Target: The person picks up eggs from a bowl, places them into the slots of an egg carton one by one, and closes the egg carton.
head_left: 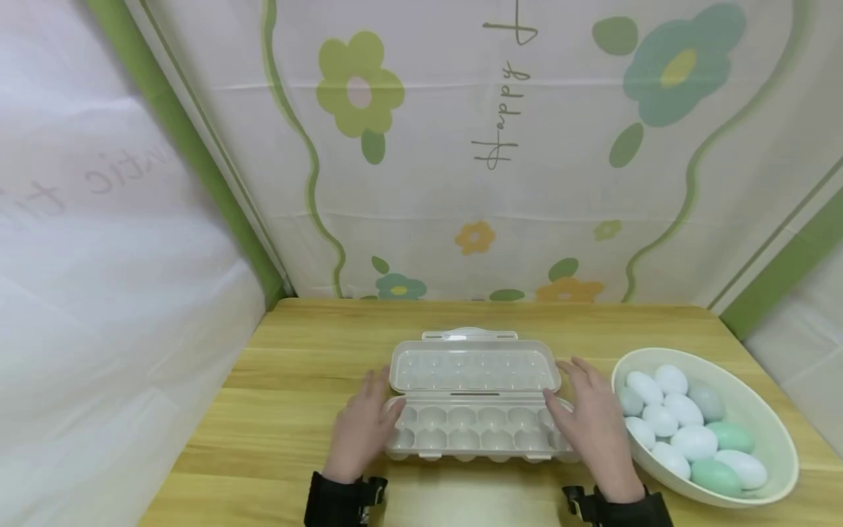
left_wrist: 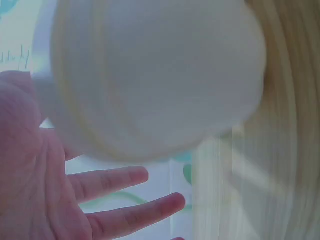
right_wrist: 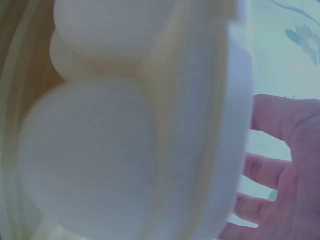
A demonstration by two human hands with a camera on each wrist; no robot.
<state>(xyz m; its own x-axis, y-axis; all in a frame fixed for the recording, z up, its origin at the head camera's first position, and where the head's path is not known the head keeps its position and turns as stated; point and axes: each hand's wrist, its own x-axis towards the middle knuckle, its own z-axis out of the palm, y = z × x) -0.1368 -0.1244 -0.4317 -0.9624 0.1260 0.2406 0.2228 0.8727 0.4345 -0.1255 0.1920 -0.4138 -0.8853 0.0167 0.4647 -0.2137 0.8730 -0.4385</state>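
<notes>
An egg carton (head_left: 476,419) of clear plastic lies with its lid (head_left: 474,366) folded back; rows of round cups show in its base, with no eggs in them. My left hand (head_left: 361,432) is at the carton's left end, thumb over the rim and fingers stretched forward. At the opposite end is my right hand (head_left: 593,424), its thumb by the hinge side and its fingers extended beside the lid. Close up, the carton's pale underside fills much of the left wrist view (left_wrist: 160,75) and the right wrist view, with rounded cups (right_wrist: 90,155).
On the right stands a cream bowl (head_left: 784,439) holding several white, grey-blue and green eggs (head_left: 694,443). Everything rests on a wooden table (head_left: 263,424). Behind it hangs a flower-patterned curtain (head_left: 421,183), with white fabric (head_left: 99,293) at the left side.
</notes>
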